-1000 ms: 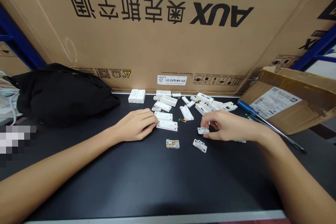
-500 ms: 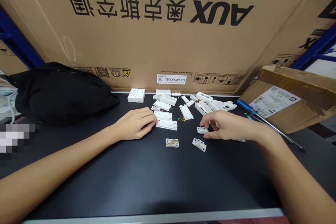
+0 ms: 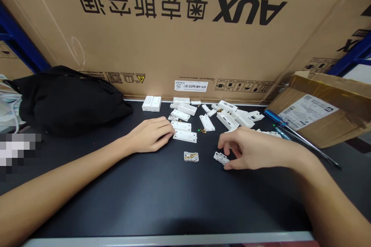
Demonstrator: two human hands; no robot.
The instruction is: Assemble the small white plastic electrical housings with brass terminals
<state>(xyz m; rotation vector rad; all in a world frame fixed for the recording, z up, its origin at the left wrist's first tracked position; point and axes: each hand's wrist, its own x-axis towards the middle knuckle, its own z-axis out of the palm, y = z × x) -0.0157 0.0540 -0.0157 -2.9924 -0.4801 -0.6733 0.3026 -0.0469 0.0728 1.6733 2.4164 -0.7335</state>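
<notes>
1. the dark worktop is nearest, and both bare forearms reach across it from the lower corners.
2. the right hand lies palm down with its fingers curled. the thumb and fingertips close around the right end of a small white plastic piece. i cannot tell whether they actually pinch it.
3. that piece is short, ribbed and rectangular. it lies flat on the worktop at a slant, just right of centre.
4. just to its left, apart from both hands, is a small open white housing with brass contacts showing inside.
5. the left hand rests relaxed and half curled and grips nothing. its fingertips touch the left end of a long white plate.
6. the plate is flat and narrow and lies crosswise, with a second white plate just behind it.
7. farther back is a scatter of white parts, with a white twin block off to the left.
8. a blue-handled screwdriver lies to the right, beside a small cardboard box.
9. a black bag sits at the left.
10. a large printed carton stands along the back.
</notes>
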